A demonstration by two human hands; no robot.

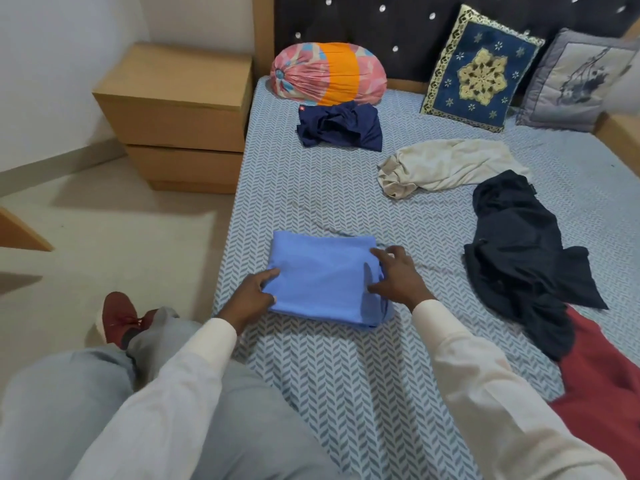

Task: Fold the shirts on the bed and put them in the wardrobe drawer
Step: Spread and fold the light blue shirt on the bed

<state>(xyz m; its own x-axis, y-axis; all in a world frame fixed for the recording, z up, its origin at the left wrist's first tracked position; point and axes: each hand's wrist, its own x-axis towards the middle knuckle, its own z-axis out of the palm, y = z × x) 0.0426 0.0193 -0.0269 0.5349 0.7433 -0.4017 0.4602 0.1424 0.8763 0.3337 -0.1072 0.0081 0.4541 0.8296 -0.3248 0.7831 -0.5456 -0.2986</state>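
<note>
A light blue shirt (322,275) lies folded into a square near the front left of the bed (311,188). My left hand (251,294) grips its near left edge, thumb under the fabric. My right hand (396,273) rests on its right edge with fingers spread and bent over the fold. Unfolded on the bed lie a navy shirt (341,128), a cream shirt (446,166), a black shirt (519,254) and a dark red shirt (602,393). The wardrobe drawer is out of view.
A wooden bedside cabinet (180,116) stands left of the bed. A pink-and-orange bolster (329,72), a blue embroidered cushion (479,69) and a grey cushion (575,81) lean on the headboard. My knee and red shoe (119,317) are over the floor at the bed's left edge.
</note>
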